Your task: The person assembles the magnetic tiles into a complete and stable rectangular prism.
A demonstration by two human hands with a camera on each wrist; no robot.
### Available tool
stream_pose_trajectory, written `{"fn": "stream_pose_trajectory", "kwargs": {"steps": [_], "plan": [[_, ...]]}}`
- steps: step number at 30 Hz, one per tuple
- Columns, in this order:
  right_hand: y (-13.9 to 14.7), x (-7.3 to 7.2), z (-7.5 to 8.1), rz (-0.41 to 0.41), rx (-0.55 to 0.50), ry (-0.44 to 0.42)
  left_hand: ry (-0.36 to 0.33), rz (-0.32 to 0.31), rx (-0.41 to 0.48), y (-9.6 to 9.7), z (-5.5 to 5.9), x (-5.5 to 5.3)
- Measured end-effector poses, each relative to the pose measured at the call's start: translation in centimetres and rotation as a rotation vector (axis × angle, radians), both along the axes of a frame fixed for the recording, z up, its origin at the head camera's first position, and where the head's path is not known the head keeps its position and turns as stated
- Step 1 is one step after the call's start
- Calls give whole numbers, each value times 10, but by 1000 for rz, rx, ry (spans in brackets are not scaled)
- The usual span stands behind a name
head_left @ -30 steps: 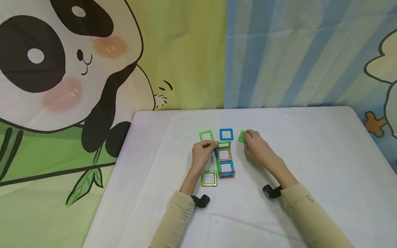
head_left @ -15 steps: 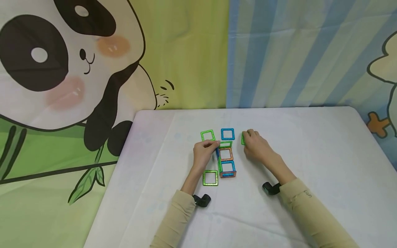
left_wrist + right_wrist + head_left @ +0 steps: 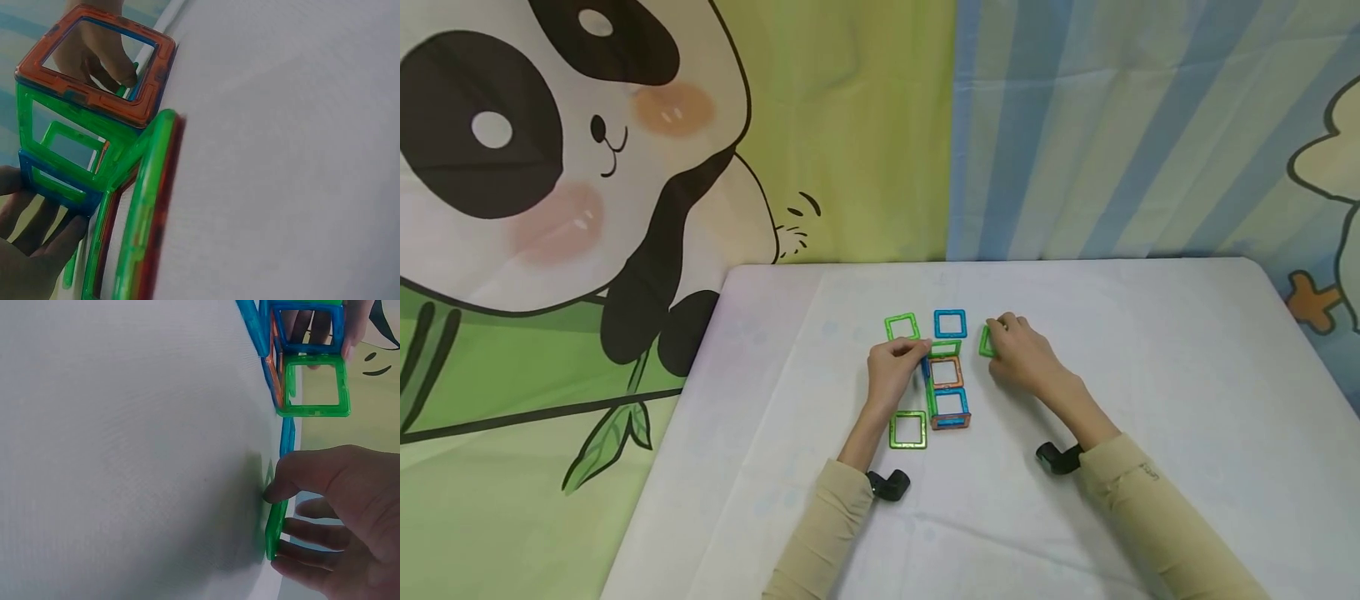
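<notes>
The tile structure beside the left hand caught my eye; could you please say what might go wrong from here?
The left hand holds the blue side tile, so a tug might pull it loose. The upright green tile could be knocked over if the right hand swings the held green tile across. The flat blue tile might also get bumped.

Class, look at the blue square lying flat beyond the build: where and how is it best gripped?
Probably pinch the blue square by its left and right rims, coming from above: it lies flat with both sides exposed, while the upright green square stands close to its near rim.
</notes>
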State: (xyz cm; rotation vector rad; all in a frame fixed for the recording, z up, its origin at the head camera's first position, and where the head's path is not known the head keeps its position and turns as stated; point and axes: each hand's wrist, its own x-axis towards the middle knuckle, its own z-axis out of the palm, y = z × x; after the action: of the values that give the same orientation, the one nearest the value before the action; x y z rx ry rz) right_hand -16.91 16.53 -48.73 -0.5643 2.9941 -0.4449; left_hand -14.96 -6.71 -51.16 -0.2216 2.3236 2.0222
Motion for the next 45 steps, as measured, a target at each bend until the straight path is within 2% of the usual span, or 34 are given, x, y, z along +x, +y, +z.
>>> {"fn": "stream_pose_trajectory", "kwargs": {"steps": [5,11,16,20,27,34,41,45], "plan": [[1,5,1,2,-17,-7,2,-7,3,1,0,0],[0,13,2,-19,-101,-38,11,-5,2,1,0,1],[1,16,1,-17,-221,-63,14,1,1,0,1,0],[2,17,-2,18,-340,-82,11,5,-4,0,1,1],[2,18,-5,34,-464,-95,15,0,1,1,2,1],[2,19,-8,31,-551,-159,15,3,-3,1,1,1],[-2,21,-12,34,-654,-272,21,4,4,1,1,1],[-5,22,-13,41,-671,-290,26,3,5,1,1,1]]}}
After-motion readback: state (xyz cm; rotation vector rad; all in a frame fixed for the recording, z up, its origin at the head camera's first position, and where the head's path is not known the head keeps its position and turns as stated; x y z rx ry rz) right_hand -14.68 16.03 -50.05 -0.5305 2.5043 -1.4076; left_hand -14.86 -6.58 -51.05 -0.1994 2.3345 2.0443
